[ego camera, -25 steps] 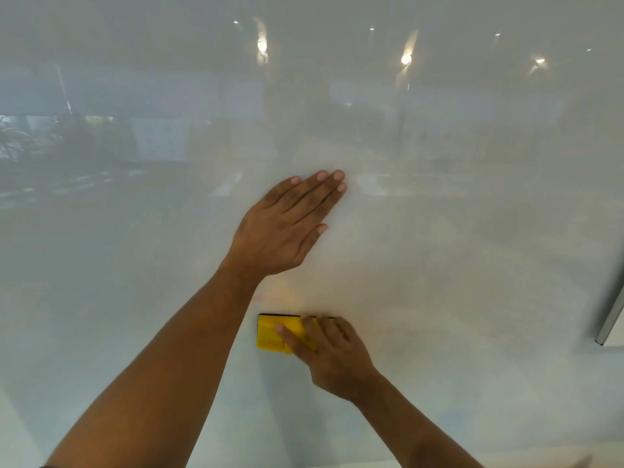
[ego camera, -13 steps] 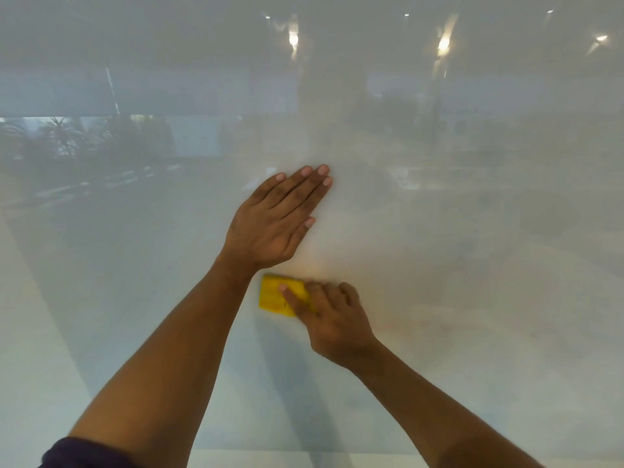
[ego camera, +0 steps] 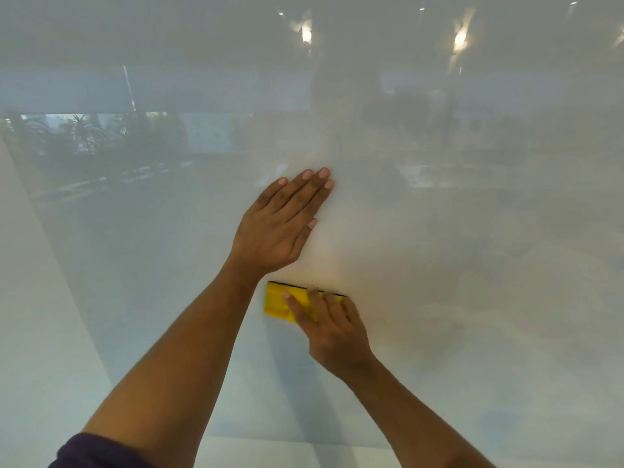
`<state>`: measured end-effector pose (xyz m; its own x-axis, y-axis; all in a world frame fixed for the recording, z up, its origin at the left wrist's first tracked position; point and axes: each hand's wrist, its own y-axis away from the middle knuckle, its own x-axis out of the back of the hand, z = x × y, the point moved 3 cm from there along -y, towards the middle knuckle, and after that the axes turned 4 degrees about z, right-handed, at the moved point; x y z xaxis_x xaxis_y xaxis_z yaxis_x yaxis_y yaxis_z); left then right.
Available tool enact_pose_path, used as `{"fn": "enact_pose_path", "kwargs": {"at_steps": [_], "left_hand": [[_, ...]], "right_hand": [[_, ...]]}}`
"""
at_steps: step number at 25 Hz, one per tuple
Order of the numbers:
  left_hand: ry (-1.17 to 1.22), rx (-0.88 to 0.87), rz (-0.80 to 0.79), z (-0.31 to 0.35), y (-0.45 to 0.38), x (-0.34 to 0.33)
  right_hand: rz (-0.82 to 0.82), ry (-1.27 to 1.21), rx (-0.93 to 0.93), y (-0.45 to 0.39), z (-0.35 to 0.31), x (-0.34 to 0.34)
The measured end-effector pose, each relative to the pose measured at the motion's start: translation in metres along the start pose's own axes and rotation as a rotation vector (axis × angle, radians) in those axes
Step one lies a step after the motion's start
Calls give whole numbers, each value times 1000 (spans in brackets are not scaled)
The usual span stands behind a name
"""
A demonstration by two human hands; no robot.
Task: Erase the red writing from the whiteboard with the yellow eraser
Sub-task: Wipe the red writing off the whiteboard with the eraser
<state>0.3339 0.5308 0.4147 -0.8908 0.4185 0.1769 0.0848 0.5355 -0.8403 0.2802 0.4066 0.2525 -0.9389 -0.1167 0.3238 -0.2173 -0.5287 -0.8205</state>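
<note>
A glossy whiteboard (ego camera: 472,265) fills the view. My left hand (ego camera: 280,228) lies flat on it, fingers straight and pointing up and right. Just below it, my right hand (ego camera: 332,329) grips the yellow eraser (ego camera: 278,302) and holds it against the board; my fingers cover the eraser's right half. A dark strip runs along the eraser's top edge. Only faint reddish smudges (ego camera: 439,320) show to the right of the eraser; no clear red writing is visible.
The board reflects ceiling lights (ego camera: 460,38), plants (ego camera: 81,133) and room furniture. Its lower edge (ego camera: 270,439) runs across the bottom, with a pale surface below. A pale wall strip (ego camera: 27,298) borders the board on the left.
The eraser moved up from its spot a second ago, then slid slightly back down beneath my left hand. My left hand has stayed flat on the board while the camera shifted.
</note>
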Motion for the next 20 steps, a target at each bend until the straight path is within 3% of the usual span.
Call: {"fn": "enact_pose_path", "kwargs": {"at_steps": [1, 4, 5, 8, 11, 12, 15, 16, 18, 19, 20], "left_hand": [[7, 37, 9, 3, 4, -1], [26, 157, 0, 18, 18, -5], [27, 187, 1, 23, 24, -7], [19, 257, 14, 31, 37, -14], [31, 330, 24, 40, 45, -18], [35, 353, 21, 45, 51, -18], [40, 414, 10, 58, 77, -23], [32, 429, 13, 61, 82, -24], [22, 454, 29, 67, 85, -27], [24, 458, 36, 70, 85, -28], [22, 458, 42, 72, 85, -30]], "right_hand": [[-34, -6, -12, 8, -6, -1], [-117, 84, 295, 61, -26, -10], [-106, 79, 253, 63, -20, -8], [5, -30, -129, 44, -1, 0], [-69, 32, 177, 71, -12, -2], [-72, 40, 203, 74, -5, 1], [31, -3, -142, 71, 29, 15], [36, 26, -144, 79, 32, 18], [-29, 110, 126, 112, 41, 22], [-51, 118, 145, 122, 53, 26], [-26, 118, 34, 123, 66, 31]]}}
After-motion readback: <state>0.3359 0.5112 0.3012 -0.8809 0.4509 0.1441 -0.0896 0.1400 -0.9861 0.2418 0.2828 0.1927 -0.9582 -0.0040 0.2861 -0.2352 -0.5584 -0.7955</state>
